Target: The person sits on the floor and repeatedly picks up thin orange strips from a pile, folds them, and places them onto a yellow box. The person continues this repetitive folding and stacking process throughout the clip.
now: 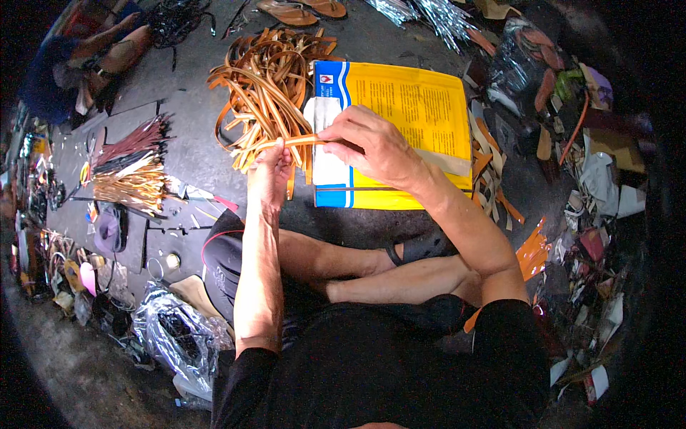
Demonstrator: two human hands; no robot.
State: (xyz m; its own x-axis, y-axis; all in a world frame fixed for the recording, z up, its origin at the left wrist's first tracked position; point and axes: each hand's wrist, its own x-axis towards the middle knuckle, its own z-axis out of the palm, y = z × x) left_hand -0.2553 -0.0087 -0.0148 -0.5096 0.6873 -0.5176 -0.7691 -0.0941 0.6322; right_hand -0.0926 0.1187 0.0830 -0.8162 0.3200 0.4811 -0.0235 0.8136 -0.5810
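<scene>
An orange-brown strap (303, 140) is stretched between my two hands. My left hand (271, 170) pinches it near the lower edge of a tangled heap of similar straps (268, 86). To the right, my right hand (375, 143) grips the other end between thumb and fingers, above a flat yellow, blue and white box or tin panel (411, 93). The panel lies on the floor in front of my crossed legs, its left side beside the heap. A beige strip (443, 163) shows on the panel, partly behind my right wrist.
Bundles of maroon, black and gold strips (132, 179) lie at left. Beige and orange strips (489, 164) sit against the panel's right edge. Scraps and plastic (600, 171) pile up at far right. Another person's arm (118, 50) shows at upper left, sandals (289, 13) at top.
</scene>
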